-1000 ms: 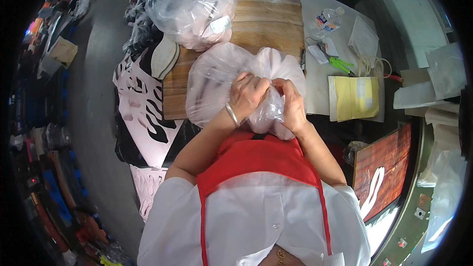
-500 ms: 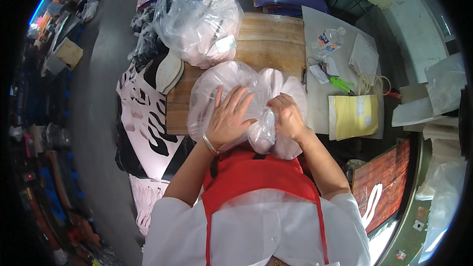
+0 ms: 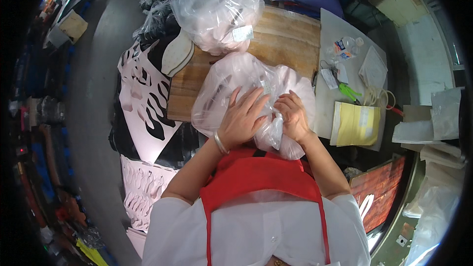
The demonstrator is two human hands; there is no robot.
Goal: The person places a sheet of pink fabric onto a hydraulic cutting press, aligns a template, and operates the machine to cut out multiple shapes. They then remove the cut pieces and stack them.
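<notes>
The clear plastic bag (image 3: 246,88) is lying on the near edge of the wooden surface (image 3: 290,34), against the person's red apron (image 3: 256,177). The left hand (image 3: 244,118) is pressing flat on it, fingers spread wide, likely steadying the load. The right hand (image 3: 293,116) is pinching gathered film, fingers narrow, apparently closing the mouth. The pale contents are hard to identify through the film. A second filled bag (image 3: 217,10) is sitting behind.

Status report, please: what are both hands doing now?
Left hand flat, fingers spread on the clear plastic bag. Right hand pinching the bag's gathered plastic. Second filled bag behind on the wooden table, apart.
</notes>
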